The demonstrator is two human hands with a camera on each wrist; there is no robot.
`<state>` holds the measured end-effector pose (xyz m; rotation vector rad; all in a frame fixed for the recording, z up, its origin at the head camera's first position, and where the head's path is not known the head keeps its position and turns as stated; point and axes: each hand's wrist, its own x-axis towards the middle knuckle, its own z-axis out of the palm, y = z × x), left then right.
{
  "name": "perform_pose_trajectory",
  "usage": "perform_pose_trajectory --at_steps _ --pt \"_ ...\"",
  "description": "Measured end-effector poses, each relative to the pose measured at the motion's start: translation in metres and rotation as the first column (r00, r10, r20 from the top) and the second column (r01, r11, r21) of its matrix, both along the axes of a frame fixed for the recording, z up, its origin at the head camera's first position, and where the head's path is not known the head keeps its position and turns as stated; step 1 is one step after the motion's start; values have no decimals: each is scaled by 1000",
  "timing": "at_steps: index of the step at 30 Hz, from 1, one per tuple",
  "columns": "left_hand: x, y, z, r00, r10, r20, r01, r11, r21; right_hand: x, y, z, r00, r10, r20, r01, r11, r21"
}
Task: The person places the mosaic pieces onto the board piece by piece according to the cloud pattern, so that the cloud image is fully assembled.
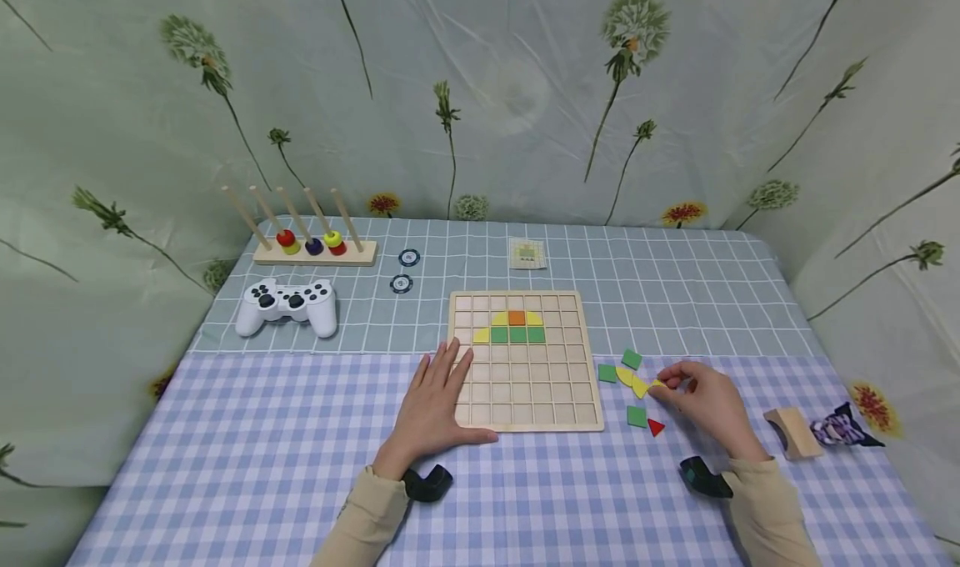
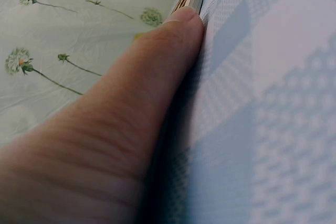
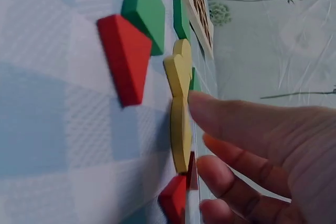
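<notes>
My left hand [image 1: 432, 408] rests spread on the left edge of a wooden grid board [image 1: 525, 383], thumb along its near edge; the thumb [image 2: 157, 56] shows close up in the left wrist view. On the board lie an orange square [image 1: 517, 318], green squares [image 1: 517, 334] and yellow curved pieces [image 1: 482, 337]. Right of the board, my right hand [image 1: 705, 400] pinches a yellow piece [image 3: 180, 135] between thumb and forefinger. Beside it are other yellow pieces [image 1: 639, 386], green squares [image 1: 637, 416] and a red triangle [image 1: 656, 427]. Another red piece [image 3: 173, 198] shows under the fingers.
A patterned card [image 1: 527, 253] lies behind the board. At the left are a white game controller [image 1: 288, 307], a peg stand [image 1: 315, 255] with coloured beads and two round chips [image 1: 401, 283]. A wooden arch block [image 1: 793, 434] and a dark wrapped packet [image 1: 845, 428] lie far right.
</notes>
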<state>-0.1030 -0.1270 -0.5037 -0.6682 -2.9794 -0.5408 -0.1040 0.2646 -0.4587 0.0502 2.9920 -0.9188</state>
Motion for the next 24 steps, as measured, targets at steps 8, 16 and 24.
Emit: perform_pose_trajectory --at_steps 8,16,24 --pt "0 0 0 1000 5 18 -5 1000 -2 0 2 -5 999 18 27 -19 1000 18" --pt "0 0 0 1000 4 18 -4 1000 -1 -3 -2 -6 999 37 36 -37 999 5" --pt "0 0 0 1000 2 10 -2 1000 -7 0 -3 -5 999 45 30 -43 997 -68"
